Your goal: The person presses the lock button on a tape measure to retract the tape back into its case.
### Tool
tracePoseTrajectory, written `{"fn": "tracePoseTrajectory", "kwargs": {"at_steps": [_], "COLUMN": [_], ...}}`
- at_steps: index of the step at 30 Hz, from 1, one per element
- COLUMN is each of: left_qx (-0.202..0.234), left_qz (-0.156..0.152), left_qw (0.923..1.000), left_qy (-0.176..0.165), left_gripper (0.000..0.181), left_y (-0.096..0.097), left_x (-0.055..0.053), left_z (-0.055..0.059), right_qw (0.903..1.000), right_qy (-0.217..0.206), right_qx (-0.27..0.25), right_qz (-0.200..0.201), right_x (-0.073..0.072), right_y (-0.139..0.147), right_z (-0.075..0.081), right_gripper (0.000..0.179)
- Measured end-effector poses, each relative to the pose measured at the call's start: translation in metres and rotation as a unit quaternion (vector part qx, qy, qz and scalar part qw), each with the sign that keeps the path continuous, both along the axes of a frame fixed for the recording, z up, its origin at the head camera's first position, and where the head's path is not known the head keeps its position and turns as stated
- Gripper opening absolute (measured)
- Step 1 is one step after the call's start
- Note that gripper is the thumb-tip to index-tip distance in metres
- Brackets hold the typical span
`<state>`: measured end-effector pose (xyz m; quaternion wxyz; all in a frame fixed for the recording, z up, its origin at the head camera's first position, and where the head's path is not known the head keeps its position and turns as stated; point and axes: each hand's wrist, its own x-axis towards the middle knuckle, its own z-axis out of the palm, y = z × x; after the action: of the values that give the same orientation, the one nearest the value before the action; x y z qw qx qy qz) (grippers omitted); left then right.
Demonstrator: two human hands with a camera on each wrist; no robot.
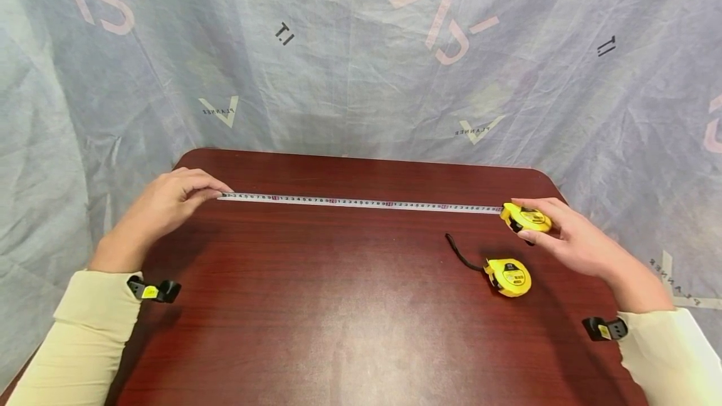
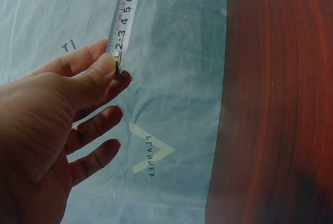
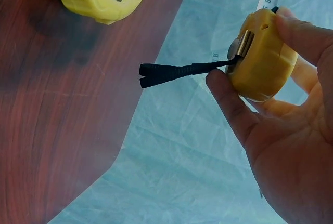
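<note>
A white tape blade [image 1: 361, 203] stretches between my two hands above the far part of the table. My left hand [image 1: 172, 199] pinches its metal end hook [image 2: 119, 68] between thumb and fingers; in the left wrist view two fingers stand free. At the other end, my right hand [image 1: 581, 237] grips the yellow tape measure [image 1: 527, 218] by its case. Its black wrist strap [image 3: 182, 71] sticks out beside a belt clip in the right wrist view. A second yellow tape measure [image 1: 510, 277] lies on the table, nearer me than my right hand.
The dark red wooden table [image 1: 316, 306] has rounded far corners. Grey printed cloth [image 1: 350, 67] hangs behind it and at both sides. A black strap [image 1: 462, 254] from the second tape measure lies on the wood, pointing left and away.
</note>
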<state>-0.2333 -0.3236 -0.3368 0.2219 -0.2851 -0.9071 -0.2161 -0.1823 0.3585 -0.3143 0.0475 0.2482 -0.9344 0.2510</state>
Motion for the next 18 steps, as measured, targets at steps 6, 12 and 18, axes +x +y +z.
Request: {"fn": "tracePoseTrajectory", "kwargs": {"at_steps": [6,12,18], "left_qx": [0.0,-0.006,-0.002], "left_qz": [-0.01,-0.022,-0.029], "left_qw": [0.9999,0.9993,0.9991], "left_qy": [-0.012,-0.03,-0.032], "left_gripper": [0.028,0.029,0.03], "left_y": [0.001,0.006,0.01], "left_x": [0.0,-0.001,-0.002], "left_z": [0.001,0.001,0.0], "right_qw": [1.0,0.9999,0.9994], "right_qy": [-0.008,-0.008,0.027], "right_qx": [-0.004,-0.01,-0.02], "right_qz": [0.0,0.004,0.003], "right_x": [0.001,0.0,-0.002], "right_y": [-0.008,-0.015,-0.019], "right_z": [0.0,-0.003,-0.005], "right_gripper": [0.059,0.059,0.061]}}
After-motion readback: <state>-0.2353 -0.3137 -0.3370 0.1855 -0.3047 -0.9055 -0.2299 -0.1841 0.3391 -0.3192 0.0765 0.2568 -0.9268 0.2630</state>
